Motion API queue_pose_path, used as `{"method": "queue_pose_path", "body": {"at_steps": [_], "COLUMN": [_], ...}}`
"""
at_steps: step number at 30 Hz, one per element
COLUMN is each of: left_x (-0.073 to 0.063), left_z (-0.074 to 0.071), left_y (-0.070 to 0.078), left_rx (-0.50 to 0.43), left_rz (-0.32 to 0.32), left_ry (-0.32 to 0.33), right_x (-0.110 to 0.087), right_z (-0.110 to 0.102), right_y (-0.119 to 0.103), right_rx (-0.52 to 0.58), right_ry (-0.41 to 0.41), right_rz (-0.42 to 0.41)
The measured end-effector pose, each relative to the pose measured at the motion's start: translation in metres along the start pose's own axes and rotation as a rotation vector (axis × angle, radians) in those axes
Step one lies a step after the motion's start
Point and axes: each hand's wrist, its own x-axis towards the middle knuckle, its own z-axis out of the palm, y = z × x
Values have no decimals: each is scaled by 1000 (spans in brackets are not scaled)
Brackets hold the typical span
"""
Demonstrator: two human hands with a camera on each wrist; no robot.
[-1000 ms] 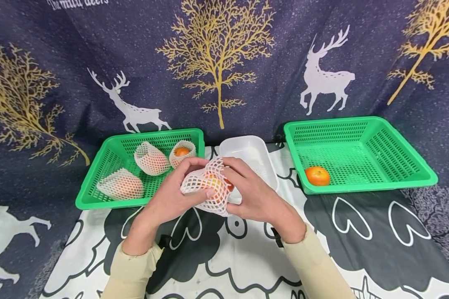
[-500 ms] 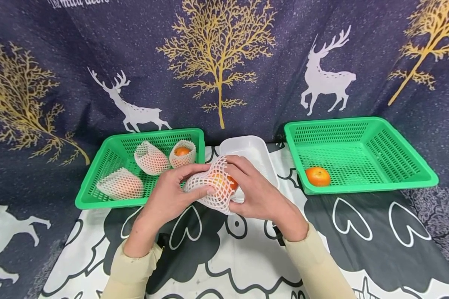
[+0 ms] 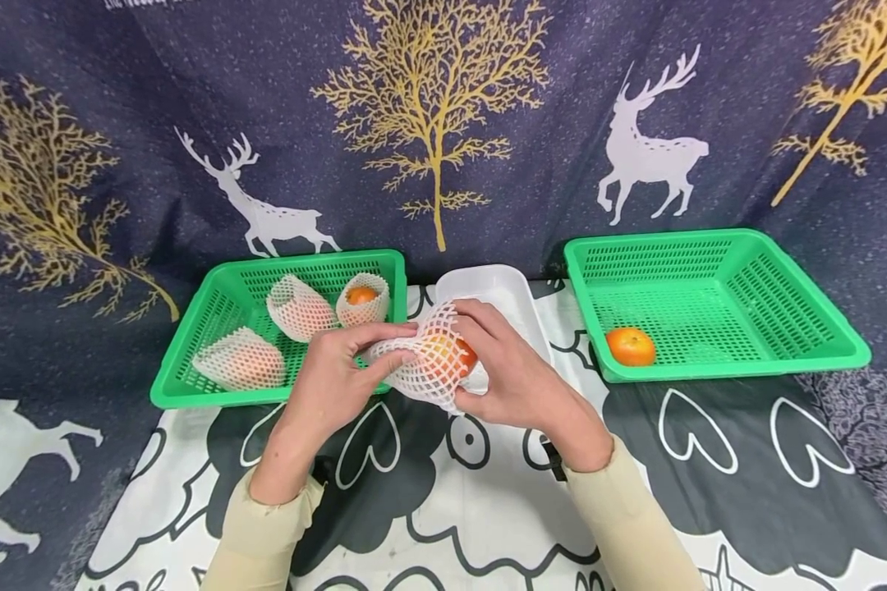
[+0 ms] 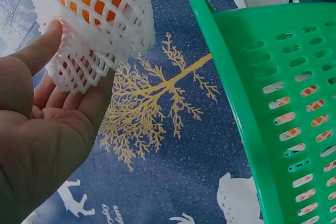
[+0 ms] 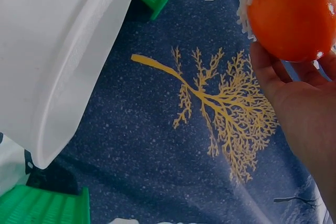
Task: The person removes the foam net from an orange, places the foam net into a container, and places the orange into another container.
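Observation:
Over the middle of the table, both hands hold a round, glossy orange-red fruit (image 5: 292, 22) partly covered by a white foam fruit net (image 3: 423, 374). My left hand (image 3: 330, 373) pinches the gathered end of the net between thumb and fingers. In the left wrist view, the fruit shows through the net's mesh (image 4: 79, 72). My right hand (image 3: 521, 382) grips the fruit's other end, with fingers over the net's open edge and thumb below. The right wrist view shows bare fruit skin at this end.
A green basket (image 3: 168, 361) at left holds several netted fruits (image 3: 244, 363). Behind the hands stands a white tray (image 3: 516, 287). In the green basket (image 3: 739, 373) at right lies one bare fruit (image 3: 631, 346). A printed cloth (image 3: 488, 82) hangs behind.
Both hands have shifted slightly right with the fruit. The left fingers have moved from around the net to its gathered end, and more orange-red skin shows near the right hand.

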Motion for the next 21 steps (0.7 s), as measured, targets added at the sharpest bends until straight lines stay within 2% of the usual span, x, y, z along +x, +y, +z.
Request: {"method": "queue_pose_path", "body": {"at_steps": [8,17,21], "left_x": [2,4,5], "left_z": [-1,2,3], "left_y": [-1,-6,-8], "left_rx": [-11,-36,-37], "left_rz": [-27,-38,-34], "left_ry": [25,12,13], "right_x": [-1,-5,-8], "right_z": [-6,-8,-13], "right_y": [0,6,9], "right_rx": [37,84,92], "right_ry": [-8,22,32], "right_rz": [40,39,74]}}
